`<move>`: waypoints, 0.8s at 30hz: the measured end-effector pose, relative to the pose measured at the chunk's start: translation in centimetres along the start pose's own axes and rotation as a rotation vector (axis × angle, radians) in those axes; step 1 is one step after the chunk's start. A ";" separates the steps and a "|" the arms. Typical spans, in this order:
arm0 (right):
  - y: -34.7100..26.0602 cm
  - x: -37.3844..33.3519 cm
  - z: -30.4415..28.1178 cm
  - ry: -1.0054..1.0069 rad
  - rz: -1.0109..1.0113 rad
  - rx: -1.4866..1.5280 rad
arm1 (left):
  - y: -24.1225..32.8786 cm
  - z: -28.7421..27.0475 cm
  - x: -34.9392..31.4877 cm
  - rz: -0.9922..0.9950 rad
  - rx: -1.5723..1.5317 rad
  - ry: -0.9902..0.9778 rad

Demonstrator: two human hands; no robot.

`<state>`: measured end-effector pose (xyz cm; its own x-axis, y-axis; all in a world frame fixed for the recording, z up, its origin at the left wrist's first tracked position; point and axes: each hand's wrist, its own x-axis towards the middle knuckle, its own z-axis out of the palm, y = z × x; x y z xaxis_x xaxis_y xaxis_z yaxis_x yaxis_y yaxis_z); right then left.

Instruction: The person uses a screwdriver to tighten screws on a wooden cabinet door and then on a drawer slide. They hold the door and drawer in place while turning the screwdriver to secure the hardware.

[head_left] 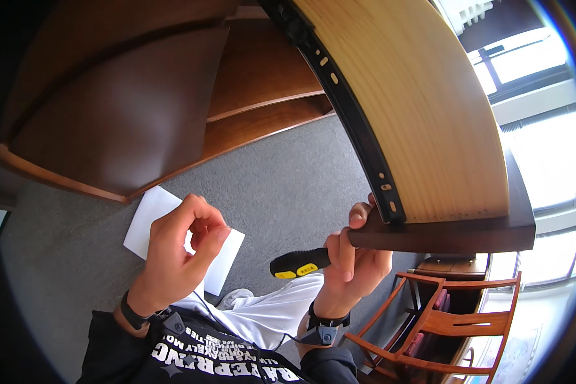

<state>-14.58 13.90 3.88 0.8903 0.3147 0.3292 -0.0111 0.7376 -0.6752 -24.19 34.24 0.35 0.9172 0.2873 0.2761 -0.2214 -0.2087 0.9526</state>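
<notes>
My left hand (pixel 184 246) is raised over the floor, thumb and forefinger pinched together. Whatever sits between those fingertips, if anything, is too small to make out. My right hand (pixel 354 272) is closed round a screwdriver (pixel 301 262) with a black and yellow handle; its shaft is hidden by the hand. The same hand also touches the dark front panel (pixel 454 237) of a drawer, with fingers at its left end. The pale wooden drawer side (pixel 416 109) carries a black metal slide rail (pixel 355 121) with several slots and holes along it.
A dark brown wooden cabinet (pixel 115 109) with an open compartment (pixel 262 70) stands at the far left. White sheets (pixel 150 217) lie on the grey carpet (pixel 288 166) below my left hand. A wooden chair (pixel 454 323) stands at the lower right, near bright windows (pixel 544 147).
</notes>
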 end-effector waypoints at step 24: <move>-0.7 -0.2 0.6 -0.016 0.021 0.010 | 4.7 2.4 2.8 0.249 -0.168 0.031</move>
<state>-15.03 13.70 4.72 0.8825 0.3393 0.3257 -0.0338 0.7365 -0.6755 -21.91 31.85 5.28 0.8180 0.2758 0.5048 -0.4921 -0.1191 0.8624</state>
